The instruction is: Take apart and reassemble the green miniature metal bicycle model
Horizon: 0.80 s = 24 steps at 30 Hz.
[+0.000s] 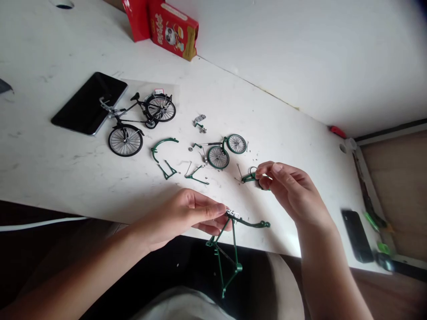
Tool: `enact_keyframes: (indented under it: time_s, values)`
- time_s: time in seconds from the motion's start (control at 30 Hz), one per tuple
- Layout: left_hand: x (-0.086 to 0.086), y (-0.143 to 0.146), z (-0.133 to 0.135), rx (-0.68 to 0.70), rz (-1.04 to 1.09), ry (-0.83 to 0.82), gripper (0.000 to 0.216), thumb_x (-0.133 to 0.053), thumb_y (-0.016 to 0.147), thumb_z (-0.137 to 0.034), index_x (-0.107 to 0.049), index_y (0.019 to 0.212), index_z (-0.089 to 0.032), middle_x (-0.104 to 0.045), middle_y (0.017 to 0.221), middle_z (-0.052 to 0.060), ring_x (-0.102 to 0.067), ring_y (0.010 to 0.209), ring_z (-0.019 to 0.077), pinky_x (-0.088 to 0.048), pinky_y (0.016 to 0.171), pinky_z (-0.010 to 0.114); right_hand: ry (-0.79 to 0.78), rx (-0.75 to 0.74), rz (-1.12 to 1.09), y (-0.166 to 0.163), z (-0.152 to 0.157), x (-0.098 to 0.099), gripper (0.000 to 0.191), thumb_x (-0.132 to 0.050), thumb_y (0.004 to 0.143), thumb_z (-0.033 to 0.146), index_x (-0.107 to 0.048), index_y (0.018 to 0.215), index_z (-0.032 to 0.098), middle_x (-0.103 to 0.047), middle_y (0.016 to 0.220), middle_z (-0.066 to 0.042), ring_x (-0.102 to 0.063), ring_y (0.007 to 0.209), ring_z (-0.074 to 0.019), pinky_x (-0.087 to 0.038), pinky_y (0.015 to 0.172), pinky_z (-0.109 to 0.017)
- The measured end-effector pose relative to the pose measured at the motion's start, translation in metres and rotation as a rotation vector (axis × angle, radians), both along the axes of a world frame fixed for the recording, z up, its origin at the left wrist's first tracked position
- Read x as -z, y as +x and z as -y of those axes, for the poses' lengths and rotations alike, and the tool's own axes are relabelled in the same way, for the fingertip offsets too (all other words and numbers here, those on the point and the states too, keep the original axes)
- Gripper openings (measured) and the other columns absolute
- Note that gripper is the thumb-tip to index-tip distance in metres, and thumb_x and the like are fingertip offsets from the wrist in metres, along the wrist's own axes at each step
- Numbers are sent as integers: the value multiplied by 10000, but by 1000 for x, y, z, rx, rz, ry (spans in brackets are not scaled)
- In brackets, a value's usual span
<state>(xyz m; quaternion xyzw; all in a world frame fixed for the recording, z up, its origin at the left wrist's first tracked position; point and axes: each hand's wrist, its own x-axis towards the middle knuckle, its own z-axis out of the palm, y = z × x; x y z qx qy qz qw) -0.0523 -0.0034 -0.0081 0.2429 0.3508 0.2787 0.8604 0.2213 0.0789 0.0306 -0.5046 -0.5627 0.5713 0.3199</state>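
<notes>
My left hand (190, 215) pinches the top of a small green model bicycle frame (230, 251), which hangs down over the white table's (50, 169) front edge. My right hand (287, 186) is closed in a pinch on a small green and black part (251, 177) lying on the table. Between and behind the hands lie two small spoked wheels (227, 151), a green mudguard (163, 144), green fork pieces (196, 174) and tiny metal bits (199, 122).
A finished black model bicycle (140, 122) stands at the left beside a dark phone (88, 102). A red box (168, 26) sits at the back. At the right edge lie a black phone (356, 235) and green-handled tools (375, 222).
</notes>
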Motion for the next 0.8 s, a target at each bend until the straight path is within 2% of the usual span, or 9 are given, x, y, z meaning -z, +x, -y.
enact_keyframes:
  time_s: [0.13,0.27,0.37,0.43,0.5,0.63,0.8]
  values:
    - [-1,1,0,-8,-21,-2,437,-890,876,-511,-874,1078,-123,-852,1107,177,-808,1013,245,-658,915,342,62,0,113,2,-21,0,302,-742,994,528,-838,912,253,-779,1052,-66,-658,892,-186,-516,691,-331]
    - [-1,1,0,-11,-44,9,471,-899,861,-523,-868,1082,-108,-846,1124,194,-811,1004,248,-655,909,345,194,-72,285,-15,-44,0,298,-747,988,540,-860,1017,266,-820,1078,-71,-707,1003,-227,-534,763,-367]
    - [-2,2,0,-14,-50,13,475,-896,862,-531,-866,1073,-107,-845,1121,199,-813,993,248,-651,910,346,423,-184,480,-40,-64,5,245,-749,995,471,-864,1046,261,-817,1140,-88,-704,1025,-263,-529,802,-430]
    - [-1,2,0,-15,-53,12,461,-895,864,-526,-866,1063,-110,-845,1120,198,-812,993,248,-648,913,345,632,-298,591,-58,-78,12,191,-724,1013,360,-869,1085,260,-808,1110,-97,-670,1018,-270,-524,908,-490]
    - [-1,2,0,-14,-54,14,449,-890,870,-523,-865,1051,-112,-844,1124,197,-808,998,249,-645,918,347,758,-396,681,-71,-91,19,174,-718,999,268,-878,1058,233,-791,1102,-118,-624,1054,-295,-506,971,-519]
    - [-1,2,0,-12,-37,19,440,-883,878,-527,-865,1042,-119,-846,1119,188,-802,1001,242,-640,925,346,840,-534,812,-85,-104,23,173,-709,969,193,-878,1008,190,-767,1119,-149,-555,1131,-345,-495,939,-515]
    - [-1,2,0,-16,-25,10,415,-880,890,-496,-863,1066,-121,-848,1118,185,-802,995,230,-637,914,334,880,-632,852,-88,-101,14,199,-645,988,130,-838,1024,161,-775,1101,-155,-571,1136,-350,-497,943,-516]
